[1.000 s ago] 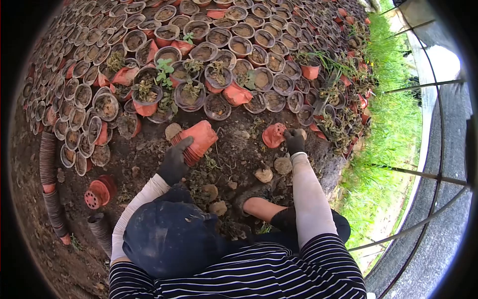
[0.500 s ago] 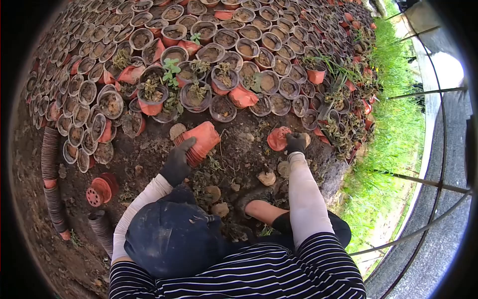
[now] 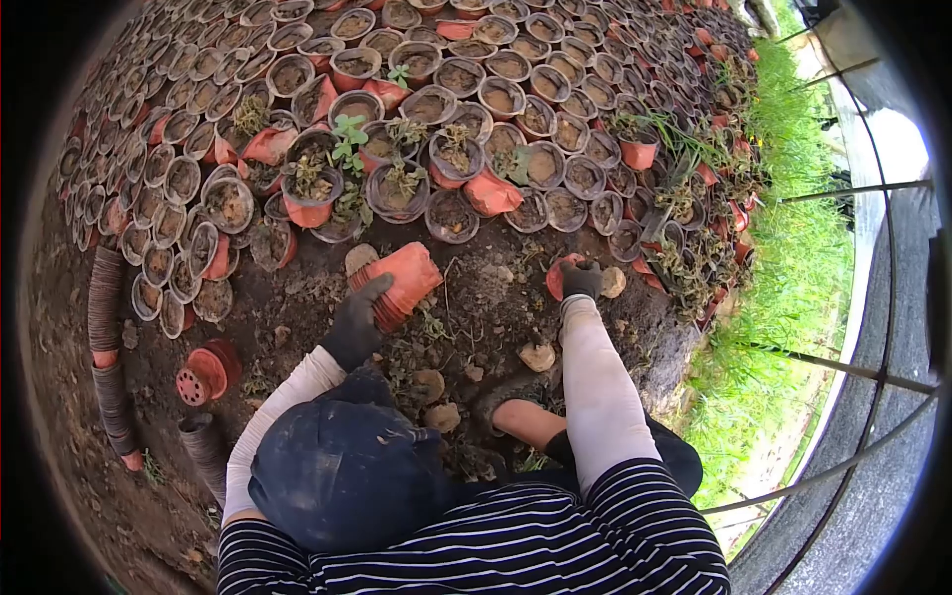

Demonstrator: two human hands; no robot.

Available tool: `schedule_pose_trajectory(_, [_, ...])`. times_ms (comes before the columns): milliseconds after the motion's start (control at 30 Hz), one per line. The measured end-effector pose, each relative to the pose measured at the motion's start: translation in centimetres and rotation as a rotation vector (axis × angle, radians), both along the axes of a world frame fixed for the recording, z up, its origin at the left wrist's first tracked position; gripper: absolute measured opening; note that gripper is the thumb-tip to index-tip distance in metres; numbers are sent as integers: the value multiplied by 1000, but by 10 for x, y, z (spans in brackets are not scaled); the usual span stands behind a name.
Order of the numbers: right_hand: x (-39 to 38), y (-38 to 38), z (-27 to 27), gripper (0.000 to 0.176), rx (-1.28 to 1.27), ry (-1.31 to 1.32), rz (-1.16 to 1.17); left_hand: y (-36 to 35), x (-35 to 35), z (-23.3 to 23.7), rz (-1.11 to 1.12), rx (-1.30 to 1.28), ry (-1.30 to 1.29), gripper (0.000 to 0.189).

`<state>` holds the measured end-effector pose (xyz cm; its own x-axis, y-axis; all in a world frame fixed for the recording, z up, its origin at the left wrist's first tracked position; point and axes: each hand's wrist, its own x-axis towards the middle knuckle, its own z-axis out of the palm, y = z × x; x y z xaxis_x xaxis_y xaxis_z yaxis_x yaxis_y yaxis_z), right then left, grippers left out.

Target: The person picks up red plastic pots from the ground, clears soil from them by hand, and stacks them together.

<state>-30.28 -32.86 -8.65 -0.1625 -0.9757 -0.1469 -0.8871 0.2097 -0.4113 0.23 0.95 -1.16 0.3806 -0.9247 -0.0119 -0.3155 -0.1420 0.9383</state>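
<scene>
My left hand (image 3: 355, 323), in a dark glove, is closed round a nested stack of red plastic nursery pots (image 3: 411, 282), which lies tilted just above the soil. Out to the right, my right hand (image 3: 582, 281), also gloved, grips a single red plastic pot (image 3: 555, 277); the glove covers part of that pot and its fingertips are partly hidden. Close beside the right glove is a pale clod of soil (image 3: 614, 283). Another clod (image 3: 360, 259) sits at the far end of the stack.
Rows of soil-filled nursery pots (image 3: 451, 215) fill the ground ahead, a few with small plants. At left lie a short red pot stack (image 3: 209, 372) and a long nested column of pots (image 3: 106, 302). Grass (image 3: 788, 268) and a metal-framed net wall (image 3: 897, 426) border the right.
My right hand has shifted slightly left and the pot in it has turned, showing less of itself. My left hand keeps its hold on the stack. The view has moved slightly.
</scene>
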Motion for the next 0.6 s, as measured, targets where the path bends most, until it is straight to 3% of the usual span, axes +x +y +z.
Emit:
schedule_pose_trajectory(67, [-18,-11,-25,45,5,-48,32,-4,-1,-7,35,-30,11,43])
schedule_pose_trajectory(167, [-25,-4,0,39,-49,-126,96,-5,0,-11,23,-26,-5,44])
schedule_pose_trajectory(267, [-60,-17,-19,35,-137,-155,112,-4,-3,-10,31,-30,37,44])
schedule_pose_trajectory(300, [-63,-15,-7,29,-109,-332,144,-5,-4,-7,27,-31,10,44])
schedule_pose_trajectory(400, [-49,-18,72,17,-382,-272,354,-4,-3,5,26,-34,-53,44])
schedule_pose_trajectory(500, [4,11,152,11,-265,-619,316,-7,-3,4,-20,-8,13,45])
schedule_pose_trajectory(600, [53,47,165,16,24,-821,597,-16,-6,-4,-126,34,158,45])
